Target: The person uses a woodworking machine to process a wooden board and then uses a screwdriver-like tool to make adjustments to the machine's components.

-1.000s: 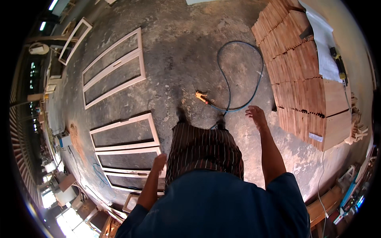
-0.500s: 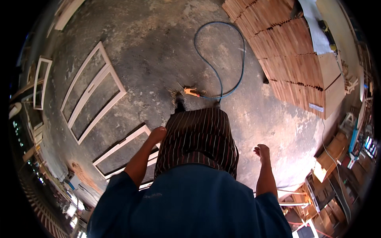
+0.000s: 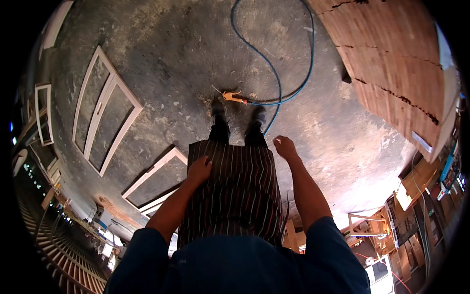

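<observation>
My left hand (image 3: 199, 170) hangs in front of the striped dark apron (image 3: 235, 188), its fingers loosely bent and slightly apart, with nothing seen in them. Just past the apron's lower right corner is my right hand (image 3: 285, 147), also loosely bent over the floor and holding nothing that I can make out. An orange air blow gun (image 3: 232, 96) with a thin nozzle lies on the concrete by my feet, beyond the reach of both hands as they are. Its blue hose (image 3: 309, 68) loops away to the far right.
Pale wooden frames (image 3: 113, 76) lie on the floor at left, and another frame (image 3: 155, 170) lies near my left forearm. A tall stack of reddish-brown wood strips (image 3: 387, 68) stands at the right. Wooden pieces and a small frame (image 3: 364, 224) crowd the lower right.
My right hand has swung inward and forward toward the apron's corner. My left hand has come in over the apron. Both feet now show, and the wood stack sits farther right in view.
</observation>
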`<state>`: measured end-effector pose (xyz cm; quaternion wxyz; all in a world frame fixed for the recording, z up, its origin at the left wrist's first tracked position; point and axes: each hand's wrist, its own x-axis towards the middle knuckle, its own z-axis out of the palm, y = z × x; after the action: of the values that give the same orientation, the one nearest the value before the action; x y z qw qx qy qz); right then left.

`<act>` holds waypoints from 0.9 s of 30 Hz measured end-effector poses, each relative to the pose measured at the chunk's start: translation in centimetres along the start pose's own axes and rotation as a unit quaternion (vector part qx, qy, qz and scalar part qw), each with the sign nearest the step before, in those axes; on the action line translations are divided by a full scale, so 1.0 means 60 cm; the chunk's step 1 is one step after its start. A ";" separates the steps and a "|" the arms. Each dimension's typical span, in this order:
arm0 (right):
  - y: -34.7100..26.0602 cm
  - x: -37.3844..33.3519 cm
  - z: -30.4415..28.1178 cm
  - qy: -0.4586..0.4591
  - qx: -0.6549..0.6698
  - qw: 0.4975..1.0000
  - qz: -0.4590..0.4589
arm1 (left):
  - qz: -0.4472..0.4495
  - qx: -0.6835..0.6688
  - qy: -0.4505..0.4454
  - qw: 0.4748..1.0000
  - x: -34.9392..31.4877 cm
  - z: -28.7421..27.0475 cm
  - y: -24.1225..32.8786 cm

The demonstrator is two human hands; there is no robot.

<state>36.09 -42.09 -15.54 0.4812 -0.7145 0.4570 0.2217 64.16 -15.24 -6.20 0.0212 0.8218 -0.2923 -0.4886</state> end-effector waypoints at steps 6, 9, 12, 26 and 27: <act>0.012 0.212 0.111 -0.037 -0.059 0.998 0.003 | 0.002 0.081 0.038 0.996 0.074 0.021 0.033; 0.041 0.298 0.162 -0.031 -0.125 0.991 0.035 | -0.043 0.109 0.008 0.993 0.089 0.019 0.033; 0.066 0.396 0.198 -0.069 -0.210 0.975 0.024 | -0.046 0.122 0.012 0.991 0.098 0.017 0.024; 0.143 0.528 0.346 -0.146 -0.295 0.943 0.054 | -0.051 0.107 0.003 0.993 0.106 0.010 0.006; 0.133 0.508 0.346 -0.166 -0.242 0.956 0.008 | -0.049 0.099 0.018 0.994 0.102 0.011 0.005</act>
<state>46.48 -37.94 -51.57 0.3616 -0.7591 0.3090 0.4444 65.63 -18.41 -11.31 -0.0792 0.8416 -0.2985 -0.4431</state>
